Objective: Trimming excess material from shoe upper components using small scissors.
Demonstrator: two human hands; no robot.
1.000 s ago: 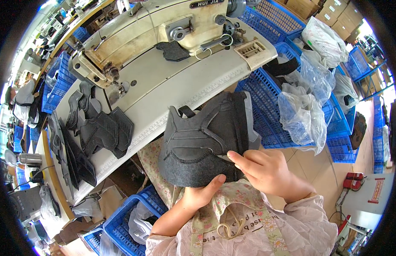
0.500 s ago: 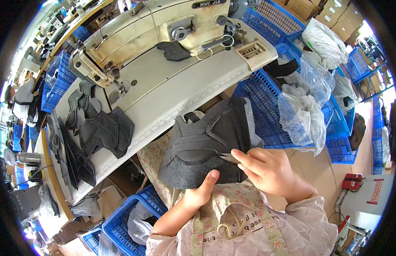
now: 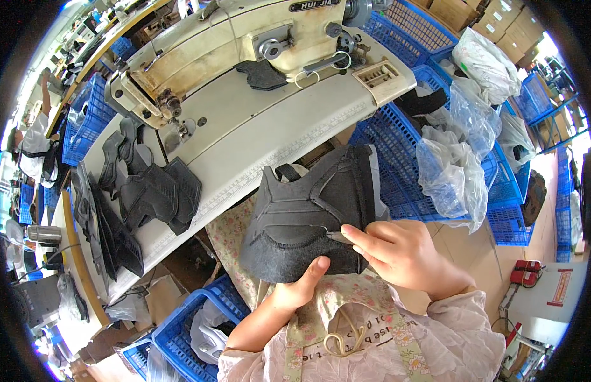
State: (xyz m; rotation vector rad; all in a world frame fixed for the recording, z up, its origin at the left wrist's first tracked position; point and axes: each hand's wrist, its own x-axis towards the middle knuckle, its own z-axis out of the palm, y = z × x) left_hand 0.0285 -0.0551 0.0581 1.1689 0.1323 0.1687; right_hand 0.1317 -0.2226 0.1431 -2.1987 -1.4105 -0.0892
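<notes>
A black stitched shoe upper [image 3: 295, 210] is held up above my lap, its outer face turned toward me. My left hand [image 3: 300, 290] grips its lower edge, the thumb on the front and the other fingers hidden behind. Between the thumb and fingers of my right hand [image 3: 400, 254] is a small pair of metal thread snips [image 3: 335, 236], largely covered by the fingers. The tips rest at the upper's surface, beside a short pale loose thread [image 3: 319, 227] near a curved seam.
A cream sewing machine [image 3: 212, 51] stands on a pale table [image 3: 244, 146] ahead. Black cut pieces [image 3: 155, 191] lie piled at the table's left. Blue baskets [image 3: 387, 159] with plastic bags [image 3: 451, 172] stand on the right, and another blue basket [image 3: 181, 325] is low on the left.
The snips' tips, spread apart before, are now close together and slightly further left, near the loose thread. My left hand keeps its hold on the upper.
</notes>
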